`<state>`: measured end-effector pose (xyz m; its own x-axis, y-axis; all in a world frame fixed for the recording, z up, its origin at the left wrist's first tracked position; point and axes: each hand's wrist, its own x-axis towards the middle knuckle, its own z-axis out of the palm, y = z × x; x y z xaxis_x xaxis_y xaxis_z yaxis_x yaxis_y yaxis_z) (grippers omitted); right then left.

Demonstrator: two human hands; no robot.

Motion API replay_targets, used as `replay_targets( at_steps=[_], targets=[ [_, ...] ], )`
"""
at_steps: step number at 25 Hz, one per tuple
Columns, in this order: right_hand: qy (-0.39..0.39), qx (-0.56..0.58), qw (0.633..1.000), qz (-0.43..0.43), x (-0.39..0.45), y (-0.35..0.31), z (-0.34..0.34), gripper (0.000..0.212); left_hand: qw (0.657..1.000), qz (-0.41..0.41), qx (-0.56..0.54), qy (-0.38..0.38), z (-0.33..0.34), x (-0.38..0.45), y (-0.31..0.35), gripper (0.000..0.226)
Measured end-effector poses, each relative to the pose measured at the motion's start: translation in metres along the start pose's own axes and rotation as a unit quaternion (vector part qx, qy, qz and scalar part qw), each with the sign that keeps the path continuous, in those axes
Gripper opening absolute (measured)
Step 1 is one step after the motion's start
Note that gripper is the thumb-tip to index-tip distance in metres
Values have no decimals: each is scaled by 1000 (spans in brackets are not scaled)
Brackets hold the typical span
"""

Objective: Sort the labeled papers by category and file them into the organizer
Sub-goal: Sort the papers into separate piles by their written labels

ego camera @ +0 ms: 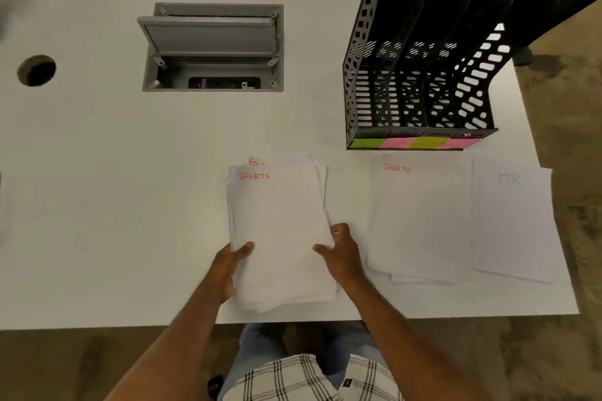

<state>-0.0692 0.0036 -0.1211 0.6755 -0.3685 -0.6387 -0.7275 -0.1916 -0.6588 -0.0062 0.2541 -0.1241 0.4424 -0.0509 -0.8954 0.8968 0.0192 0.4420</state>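
While both hands grip it, the main stack of papers (280, 234) lies at the near middle of the white table (97, 172), its top sheet marked SPORTS in red. The left hand (229, 265) clasps the stack's near left edge with the thumb on top; the right hand (342, 252) pinches the right edge, fingers closed on the sheets. A sheet beneath peeks out at the far end with red lettering, only partly readable. Just right lies a sorted SPORTS pile (420, 221), and beside that an HR sheet (511, 221) near the table's right edge. Farther back on the right stands the black organizer (420, 52), coloured sticky notes (413, 142) along its near base.
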Motion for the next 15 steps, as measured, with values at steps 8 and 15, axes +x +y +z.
replay_targets(
  at_steps=[8, 15],
  targets=[
    [132, -55, 989, -37, -3, 10, 5, 23, 996, -56, 1, -67, -19, 8, -9, 38],
    [326, -113, 937, -55, -3, 16, -51, 29, 999, -12, 25, -46, -18, 23, -10, 39]
  ],
)
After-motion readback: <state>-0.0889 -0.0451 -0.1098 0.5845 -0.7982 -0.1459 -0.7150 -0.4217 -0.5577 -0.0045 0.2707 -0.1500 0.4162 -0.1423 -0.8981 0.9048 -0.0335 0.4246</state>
